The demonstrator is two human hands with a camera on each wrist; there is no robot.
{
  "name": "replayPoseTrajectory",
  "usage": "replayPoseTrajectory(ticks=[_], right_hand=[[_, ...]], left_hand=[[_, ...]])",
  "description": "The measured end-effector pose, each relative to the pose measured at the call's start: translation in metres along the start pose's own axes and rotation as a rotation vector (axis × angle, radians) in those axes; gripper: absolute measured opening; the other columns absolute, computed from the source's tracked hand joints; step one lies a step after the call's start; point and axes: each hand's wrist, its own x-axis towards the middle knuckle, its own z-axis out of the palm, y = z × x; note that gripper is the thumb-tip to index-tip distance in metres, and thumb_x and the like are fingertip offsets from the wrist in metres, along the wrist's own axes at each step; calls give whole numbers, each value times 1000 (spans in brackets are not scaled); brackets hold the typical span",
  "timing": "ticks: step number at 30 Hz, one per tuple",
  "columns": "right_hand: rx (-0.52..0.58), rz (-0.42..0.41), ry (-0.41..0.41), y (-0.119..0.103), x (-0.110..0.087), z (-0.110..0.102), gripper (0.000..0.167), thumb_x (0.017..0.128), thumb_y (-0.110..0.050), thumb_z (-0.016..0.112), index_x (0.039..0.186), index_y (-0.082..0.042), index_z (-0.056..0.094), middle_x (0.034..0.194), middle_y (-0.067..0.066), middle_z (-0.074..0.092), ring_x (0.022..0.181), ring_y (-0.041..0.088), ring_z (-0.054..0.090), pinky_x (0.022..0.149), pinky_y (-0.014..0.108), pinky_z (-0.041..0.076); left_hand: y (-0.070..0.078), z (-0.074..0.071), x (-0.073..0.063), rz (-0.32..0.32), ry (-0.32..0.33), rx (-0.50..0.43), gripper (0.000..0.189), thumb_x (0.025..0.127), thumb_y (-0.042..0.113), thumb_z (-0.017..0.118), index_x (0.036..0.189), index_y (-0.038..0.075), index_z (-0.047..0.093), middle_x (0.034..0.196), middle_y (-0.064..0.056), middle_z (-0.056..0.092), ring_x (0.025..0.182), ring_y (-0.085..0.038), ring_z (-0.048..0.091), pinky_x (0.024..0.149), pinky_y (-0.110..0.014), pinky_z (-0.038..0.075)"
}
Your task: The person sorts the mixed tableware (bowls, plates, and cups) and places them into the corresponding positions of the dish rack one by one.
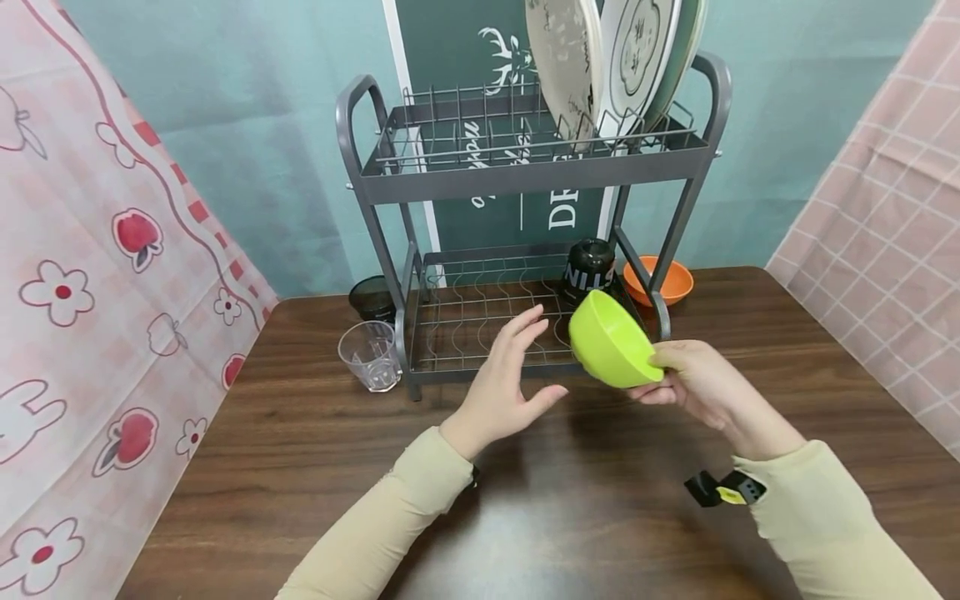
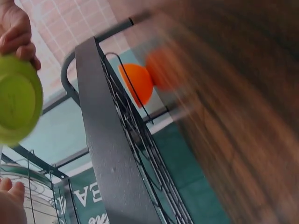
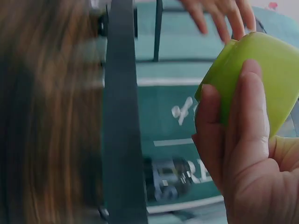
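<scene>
A lime-green bowl is held tilted on its side above the table, in front of the rack's lower tier. My right hand pinches its rim, with the thumb on one side and the fingers on the other. To the left of the bowl, my left hand is raised with fingers spread and holds nothing; a gap separates it from the bowl in the head view. The right wrist view shows fingers lying along the green bowl. In the left wrist view the bowl appears at the left edge.
A two-tier grey dish rack bears upright plates on top and a black cup below. An orange bowl stands behind its right leg. At its left are a clear glass and a dark bowl.
</scene>
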Motion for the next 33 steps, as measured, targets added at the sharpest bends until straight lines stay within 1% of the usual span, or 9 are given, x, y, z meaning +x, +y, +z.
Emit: replayPoseTrajectory(ticks=[3, 7, 11, 16, 22, 24, 26, 30, 33], right_hand=[[-19, 27, -36, 4, 3, 12, 23, 98, -9, 35, 106, 2, 55, 85, 6, 67, 72, 14, 69, 70, 27, 56], [-28, 47, -65, 8, 6, 25, 33, 97, -8, 34, 120, 15, 42, 87, 5, 67, 73, 13, 69, 71, 26, 55], [11, 50, -84, 15, 10, 37, 31, 97, -6, 32, 117, 14, 44, 84, 4, 66, 71, 11, 69, 70, 24, 55], [26, 50, -98, 21, 11, 45, 25, 96, -6, 32, 106, 6, 52, 81, 3, 67, 70, 10, 68, 70, 25, 55], [-27, 56, -118, 23, 10, 49, 33, 97, -9, 32, 116, 13, 46, 84, 0, 69, 77, 11, 69, 75, 26, 55], [-29, 49, -126, 25, 10, 50, 33, 97, -10, 32, 117, 13, 47, 85, -1, 69, 78, 10, 69, 75, 26, 55], [-24, 45, -133, 26, 10, 50, 33, 97, -10, 32, 117, 12, 48, 85, -1, 69, 80, 10, 69, 76, 26, 55], [-45, 58, -138, 24, 10, 49, 40, 99, -16, 31, 123, 14, 41, 88, 0, 70, 83, 12, 69, 78, 27, 55], [-102, 62, -94, 20, 11, 45, 47, 99, -22, 33, 127, 16, 37, 90, 0, 70, 84, 13, 69, 78, 28, 55]], left_hand=[[5, 6, -2, -50, -43, -63, 83, 84, 58, 47, 143, 8, 18, 153, -8, 14, 139, -21, 27, 106, -39, 36], [11, 12, -4, -85, -68, -99, 95, 77, 43, 70, 144, 10, 11, 151, -9, 10, 137, -21, 30, 104, -35, 39], [14, 17, -5, -100, -54, -80, 108, 67, 30, 83, 145, 13, 10, 148, -9, 11, 134, -21, 32, 104, -32, 39], [13, 21, -7, -88, -3, -28, 111, 61, 31, 86, 142, 13, 12, 144, -10, 14, 133, -22, 32, 103, -31, 40], [10, 26, -8, -78, 39, -13, 112, 59, 30, 88, 140, 14, 13, 142, -11, 16, 132, -22, 32, 102, -31, 40], [8, 27, -8, -69, 47, -15, 112, 58, 31, 88, 140, 14, 13, 142, -12, 16, 132, -23, 32, 102, -31, 41], [8, 28, -7, -76, 57, -40, 112, 58, 29, 88, 140, 14, 13, 142, -12, 16, 132, -24, 31, 102, -32, 41], [5, 30, -6, -133, 86, -143, 110, 59, 23, 88, 141, 14, 15, 142, -10, 17, 132, -23, 28, 102, -33, 40], [2, 31, -5, -179, 111, -210, 109, 60, 20, 87, 142, 15, 16, 143, -8, 17, 132, -22, 25, 102, -34, 39]])
